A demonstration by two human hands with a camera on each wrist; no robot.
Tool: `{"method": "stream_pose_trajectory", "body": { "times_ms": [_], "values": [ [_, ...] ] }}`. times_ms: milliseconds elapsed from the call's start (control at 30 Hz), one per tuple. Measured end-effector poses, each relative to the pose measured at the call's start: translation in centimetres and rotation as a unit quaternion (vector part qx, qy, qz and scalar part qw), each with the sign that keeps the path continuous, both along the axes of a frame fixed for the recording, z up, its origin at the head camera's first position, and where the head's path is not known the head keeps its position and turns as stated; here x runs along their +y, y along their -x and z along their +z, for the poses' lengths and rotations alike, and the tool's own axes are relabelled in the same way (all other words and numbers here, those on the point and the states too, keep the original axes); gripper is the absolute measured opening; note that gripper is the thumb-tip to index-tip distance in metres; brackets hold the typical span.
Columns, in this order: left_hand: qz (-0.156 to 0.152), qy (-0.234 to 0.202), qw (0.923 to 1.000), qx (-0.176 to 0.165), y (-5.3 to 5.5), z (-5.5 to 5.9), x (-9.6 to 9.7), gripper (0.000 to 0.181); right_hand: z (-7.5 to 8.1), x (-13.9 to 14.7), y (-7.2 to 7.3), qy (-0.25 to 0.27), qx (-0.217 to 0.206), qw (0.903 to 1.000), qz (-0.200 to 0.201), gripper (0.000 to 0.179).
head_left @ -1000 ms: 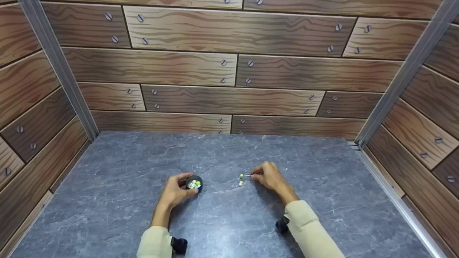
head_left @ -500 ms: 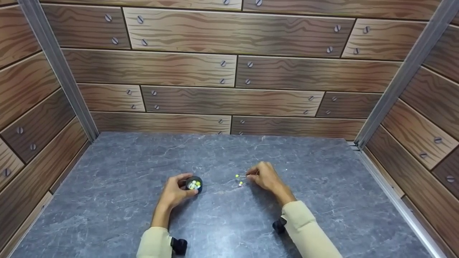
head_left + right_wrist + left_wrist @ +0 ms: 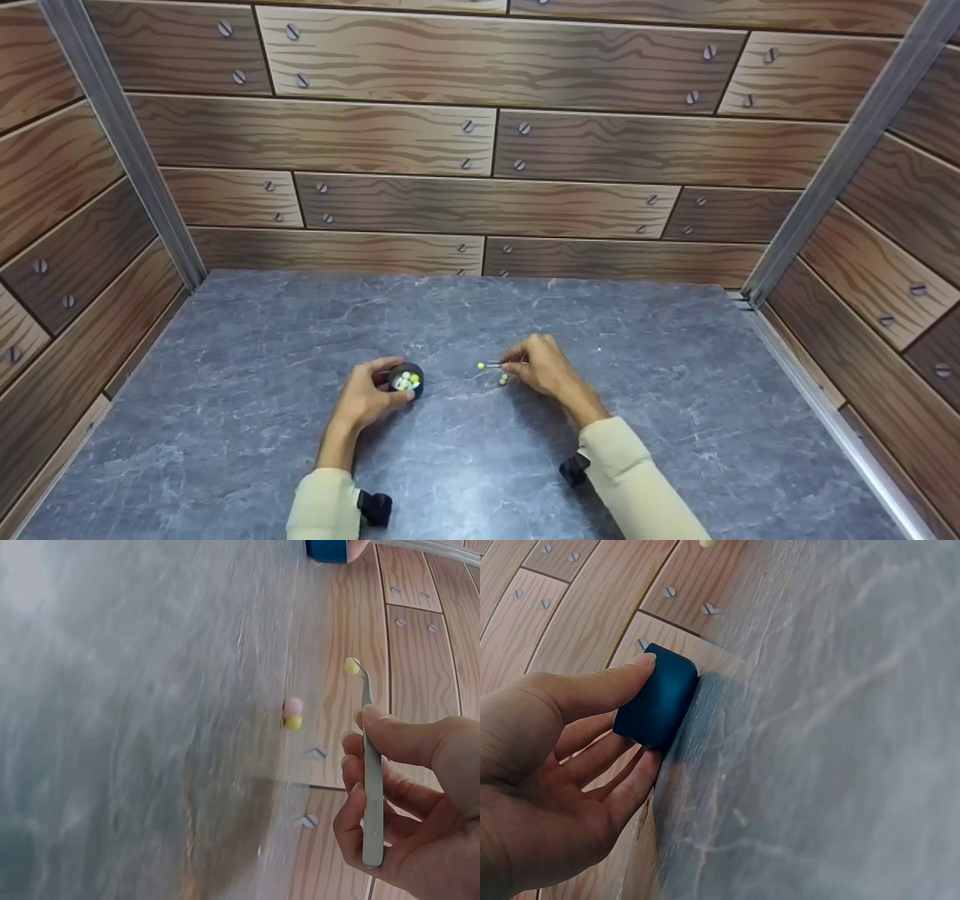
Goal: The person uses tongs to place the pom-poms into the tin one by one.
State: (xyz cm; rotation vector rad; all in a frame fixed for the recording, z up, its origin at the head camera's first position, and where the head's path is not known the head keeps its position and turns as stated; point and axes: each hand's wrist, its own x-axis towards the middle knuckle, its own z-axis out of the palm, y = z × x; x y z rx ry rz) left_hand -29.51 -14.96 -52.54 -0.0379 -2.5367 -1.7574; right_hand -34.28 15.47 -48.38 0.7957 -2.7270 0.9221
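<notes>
Plainly, both hands are occupied above a grey marbled tabletop point(image 3: 652, 330). At the left, the left hand point(image 3: 364, 399) grasps a small round dark-blue container point(image 3: 660, 701) around its side, thumb on the near side and fingers reaching round the left and far sides. The container stands on the tabletop, its opening showing white and yellow little balls point(image 3: 406, 380) heaped inside.

To the right, the right hand point(image 3: 541, 367) pinches a pair of silver metal tweezers point(image 3: 373, 784) between thumb and fingers, the bent tip pointing left towards the container. A small round yellow ball point(image 3: 352, 667) sits at that tip, clear of the tabletop and well apart from the container. Slightly nearer and to the right of it, a pink ball point(image 3: 293, 706) and a second yellow ball point(image 3: 293, 722) lie on the tabletop, touching each other.

Cream sleeves point(image 3: 637, 476) cover both forearms, with a black device point(image 3: 375, 508) at each cuff. Behind, wood-plank-patterned walls point(image 3: 390, 139) meet grey metal posts point(image 3: 124, 142) at the far left and far right corners.
</notes>
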Motion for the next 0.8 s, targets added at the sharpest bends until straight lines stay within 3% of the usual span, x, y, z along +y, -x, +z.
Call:
{"method": "stream_pose_trajectory", "body": {
  "times_ms": [333, 800],
  "values": [
    [-0.003, 0.001, 1.0, 0.0, -0.2, 0.2, 0.0, 0.06, 0.1, -1.5, -0.3, 0.0, 0.012, 0.9998, 0.018, 0.005],
    [-0.001, 0.005, 1.0, -0.005, -0.3, 0.2, 0.2, 0.059, 0.4, -3.9, -0.7, 0.005, -0.006, 0.9995, 0.032, 0.007]
  ]
}}
